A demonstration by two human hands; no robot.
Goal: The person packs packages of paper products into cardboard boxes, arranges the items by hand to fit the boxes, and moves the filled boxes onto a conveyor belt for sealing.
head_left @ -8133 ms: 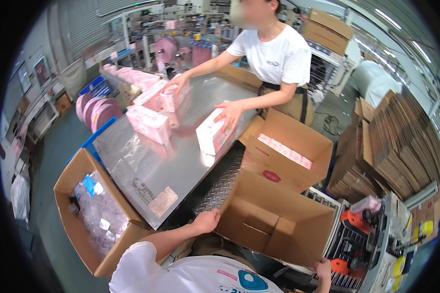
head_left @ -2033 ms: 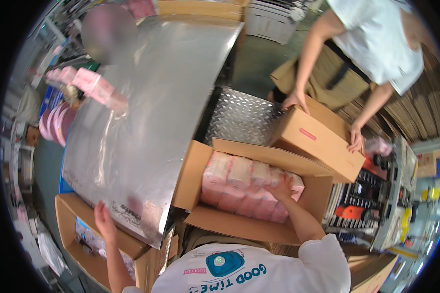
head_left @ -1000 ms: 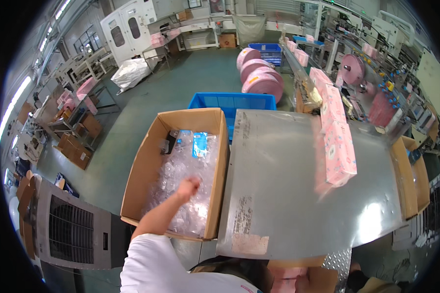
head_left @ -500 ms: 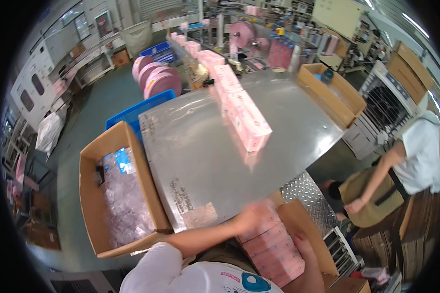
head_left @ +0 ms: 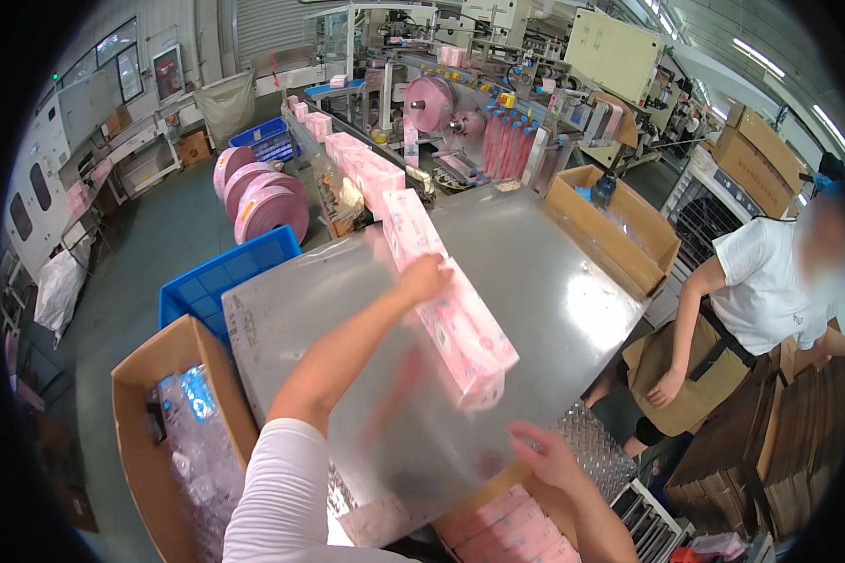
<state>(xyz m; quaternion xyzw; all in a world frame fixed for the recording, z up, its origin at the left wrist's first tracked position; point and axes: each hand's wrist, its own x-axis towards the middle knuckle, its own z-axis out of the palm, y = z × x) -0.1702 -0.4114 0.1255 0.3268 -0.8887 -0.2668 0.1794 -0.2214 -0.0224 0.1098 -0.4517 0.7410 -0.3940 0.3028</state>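
A row of pink printed tissue packs [head_left: 474, 328] runs across the metal table [head_left: 573, 253], and its near end reaches toward me. My left hand [head_left: 427, 279] lies over the row where two packs meet, fingers bent onto the near pack. Beyond the near end, my right hand [head_left: 546, 455] hangs with its fingers apart and holds nothing. Below it, at the table's near edge, a cardboard carton [head_left: 479, 497] contains several more pink packs [head_left: 512, 530]; the picture's lower edge cuts it off.
To the left stand a carton of clear plastic bags [head_left: 197, 469] and a blue crate [head_left: 244, 267]. Another carton [head_left: 620, 235] sits at the table's far right. A conveyor [head_left: 324, 188] with pink packs leads in from behind. At right, a person [head_left: 760, 281] stands by stacked flat cardboard [head_left: 770, 450].
My left hand has moved from the carton up and forward onto the row of packs. My right hand has lifted from the carton's side. The row's near end appears closer, and the view has shifted.
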